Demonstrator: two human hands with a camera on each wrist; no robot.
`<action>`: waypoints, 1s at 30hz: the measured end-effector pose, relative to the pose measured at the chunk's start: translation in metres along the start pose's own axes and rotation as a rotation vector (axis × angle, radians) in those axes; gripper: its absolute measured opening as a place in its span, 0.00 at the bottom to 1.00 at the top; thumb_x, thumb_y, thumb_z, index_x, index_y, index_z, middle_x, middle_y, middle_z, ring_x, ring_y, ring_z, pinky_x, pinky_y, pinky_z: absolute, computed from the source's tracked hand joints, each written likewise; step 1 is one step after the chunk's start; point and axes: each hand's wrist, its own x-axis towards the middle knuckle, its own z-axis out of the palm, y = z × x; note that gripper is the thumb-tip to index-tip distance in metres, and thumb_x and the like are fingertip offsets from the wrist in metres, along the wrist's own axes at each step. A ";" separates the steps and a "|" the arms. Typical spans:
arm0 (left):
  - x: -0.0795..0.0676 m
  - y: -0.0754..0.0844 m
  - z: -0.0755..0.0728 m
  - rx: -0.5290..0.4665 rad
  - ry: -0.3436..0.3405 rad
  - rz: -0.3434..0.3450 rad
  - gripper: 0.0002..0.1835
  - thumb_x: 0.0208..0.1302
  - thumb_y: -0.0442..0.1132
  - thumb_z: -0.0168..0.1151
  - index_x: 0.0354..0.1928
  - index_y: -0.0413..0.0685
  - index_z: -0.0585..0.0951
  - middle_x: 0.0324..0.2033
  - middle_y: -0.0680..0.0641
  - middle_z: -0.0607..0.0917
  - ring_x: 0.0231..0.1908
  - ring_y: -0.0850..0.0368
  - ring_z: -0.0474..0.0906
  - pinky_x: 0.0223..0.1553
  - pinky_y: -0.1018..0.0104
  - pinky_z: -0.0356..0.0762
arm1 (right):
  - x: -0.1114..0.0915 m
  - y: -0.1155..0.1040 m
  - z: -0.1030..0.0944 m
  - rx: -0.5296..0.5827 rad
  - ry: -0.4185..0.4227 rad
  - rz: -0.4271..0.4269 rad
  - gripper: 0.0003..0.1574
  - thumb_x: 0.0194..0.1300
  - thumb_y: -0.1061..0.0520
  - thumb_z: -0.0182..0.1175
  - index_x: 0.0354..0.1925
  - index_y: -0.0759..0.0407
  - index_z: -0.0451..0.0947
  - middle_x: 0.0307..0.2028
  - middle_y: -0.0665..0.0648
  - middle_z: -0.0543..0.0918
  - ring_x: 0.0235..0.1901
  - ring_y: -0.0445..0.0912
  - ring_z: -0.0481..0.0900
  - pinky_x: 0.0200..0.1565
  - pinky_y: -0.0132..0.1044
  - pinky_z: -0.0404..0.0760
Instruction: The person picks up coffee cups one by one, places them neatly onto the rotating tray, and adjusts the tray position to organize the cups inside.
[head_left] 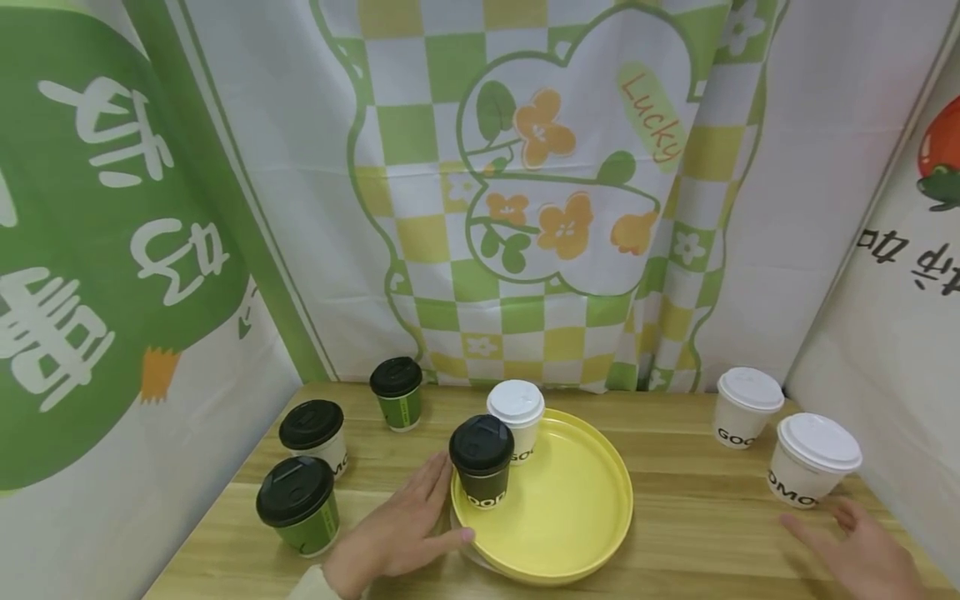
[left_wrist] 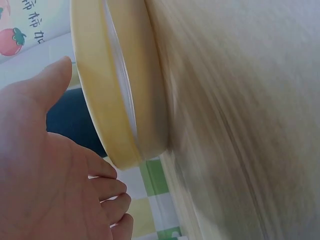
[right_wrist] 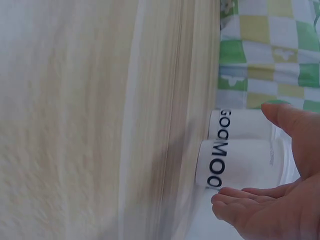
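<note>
A round yellow tray [head_left: 570, 500] bears a black paper cup with a black lid [head_left: 483, 467] and, behind it, a white paper cup with a white lid [head_left: 517, 417]. My left hand [head_left: 401, 529] is at the tray's left edge, fingers fairly straight and thumb near the rim; whether it touches is unclear. In the left wrist view the tray's side [left_wrist: 102, 85] rises past the thumb. Near the front white-lidded cup [head_left: 813, 458] at the right, my right hand [head_left: 862, 554] has its fingers spread from the thumb. The right wrist view shows that cup [right_wrist: 240, 165] beyond the fingers, not gripped.
Another white-lidded cup [head_left: 746, 408] stands behind the right-hand one. At the left are a green cup [head_left: 300, 512], a white cup with a black lid [head_left: 315, 433] and a smaller green cup [head_left: 397, 396]. Printed cloth [head_left: 420, 250] hangs behind the wooden table [head_left: 675, 542].
</note>
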 end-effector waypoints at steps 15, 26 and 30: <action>0.001 0.005 0.002 0.019 0.004 -0.028 0.55 0.75 0.71 0.52 0.83 0.33 0.51 0.84 0.33 0.48 0.84 0.37 0.47 0.80 0.37 0.58 | 0.026 0.004 -0.002 0.080 0.158 -0.034 0.74 0.72 0.26 0.59 0.77 0.85 0.41 0.71 0.93 0.51 0.68 0.88 0.55 0.65 0.81 0.63; -0.002 0.000 -0.003 0.042 0.031 -0.037 0.53 0.76 0.70 0.51 0.83 0.33 0.54 0.84 0.34 0.48 0.84 0.37 0.47 0.81 0.38 0.58 | 0.042 0.008 0.005 0.094 0.316 -0.124 0.61 0.68 0.33 0.68 0.66 0.85 0.59 0.60 0.90 0.71 0.56 0.82 0.74 0.50 0.69 0.80; -0.003 0.003 -0.001 0.039 0.010 -0.029 0.55 0.75 0.72 0.50 0.83 0.34 0.52 0.84 0.34 0.48 0.85 0.38 0.46 0.81 0.37 0.57 | 0.047 0.006 0.006 0.150 0.364 -0.144 0.57 0.67 0.35 0.70 0.64 0.83 0.64 0.55 0.88 0.76 0.51 0.77 0.80 0.42 0.53 0.83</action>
